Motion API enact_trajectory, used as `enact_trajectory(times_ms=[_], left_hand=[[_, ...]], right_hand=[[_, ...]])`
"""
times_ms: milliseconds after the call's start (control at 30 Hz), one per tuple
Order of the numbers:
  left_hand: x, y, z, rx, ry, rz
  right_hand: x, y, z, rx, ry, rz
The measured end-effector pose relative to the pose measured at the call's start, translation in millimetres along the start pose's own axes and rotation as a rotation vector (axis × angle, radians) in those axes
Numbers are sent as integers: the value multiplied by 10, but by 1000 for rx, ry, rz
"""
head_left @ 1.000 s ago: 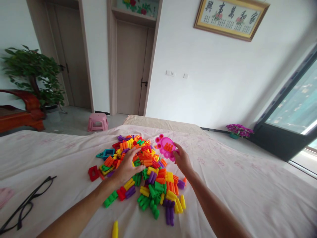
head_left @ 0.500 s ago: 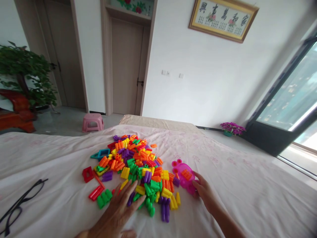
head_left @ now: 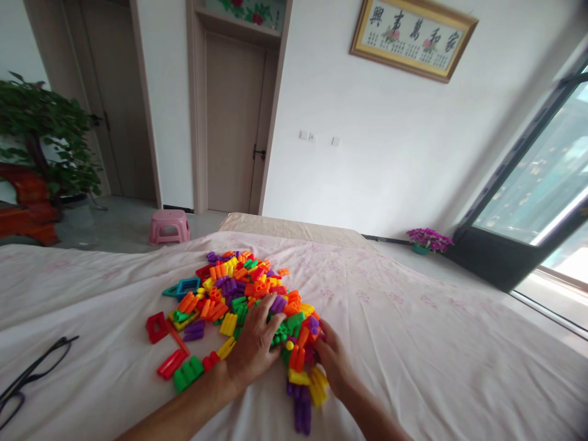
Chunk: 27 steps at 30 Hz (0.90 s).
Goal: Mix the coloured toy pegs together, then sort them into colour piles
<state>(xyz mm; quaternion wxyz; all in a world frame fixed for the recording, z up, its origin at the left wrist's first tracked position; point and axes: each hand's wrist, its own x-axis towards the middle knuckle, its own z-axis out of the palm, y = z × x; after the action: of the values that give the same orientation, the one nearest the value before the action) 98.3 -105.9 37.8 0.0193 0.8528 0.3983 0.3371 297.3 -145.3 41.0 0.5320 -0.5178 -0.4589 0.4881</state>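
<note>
A heap of plastic building blocks point(head_left: 234, 288) in orange, green, yellow, purple and red lies on the cloth. My left hand point(head_left: 255, 334) rests over the heap's near side, thumb and fingers apart, touching green blocks point(head_left: 287, 331) beside a purple block point(head_left: 277, 304). At the heap's right edge is my right hand point(head_left: 334, 356), its fingers curled around a pink toy dish point(head_left: 309, 354). Orange blocks point(head_left: 298, 357) hide most of the dish. Yellow blocks point(head_left: 316, 387) and a purple block point(head_left: 302, 411) lie just below, closer to me.
A pale flowered cloth point(head_left: 413, 343) covers the surface. Black-framed glasses point(head_left: 34, 373) lie at the left. Blue frame pieces point(head_left: 187, 286) and a red square piece point(head_left: 157, 327) edge the heap. Beyond stand a pink stool point(head_left: 169, 226) and a pot of purple flowers point(head_left: 429, 239).
My right hand has moved left with the pink dish into the heap's near right side. My left hand has moved right and farther in. Blocks between the hands have shifted.
</note>
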Motion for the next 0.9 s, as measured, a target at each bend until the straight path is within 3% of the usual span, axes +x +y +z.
enact_trajectory(times_ms=[233, 433, 533, 633, 767, 900], left_hand=[[310, -193, -73, -46, 137, -101], [549, -523, -182, 97, 185, -195], [597, -706, -246, 184, 188, -296], [533, -784, -318, 220, 223, -332], [223, -578, -376, 227, 204, -196], [-187, -81, -371, 166, -13, 104]], right_hand=[[327, -223, 220, -214, 57, -186], [601, -500, 447, -616, 109, -364], [685, -545, 451, -747, 136, -472], [730, -487, 319, -723, 207, -454], [699, -291, -29, -526, 271, -260], [596, -25, -431, -425, 314, -131]])
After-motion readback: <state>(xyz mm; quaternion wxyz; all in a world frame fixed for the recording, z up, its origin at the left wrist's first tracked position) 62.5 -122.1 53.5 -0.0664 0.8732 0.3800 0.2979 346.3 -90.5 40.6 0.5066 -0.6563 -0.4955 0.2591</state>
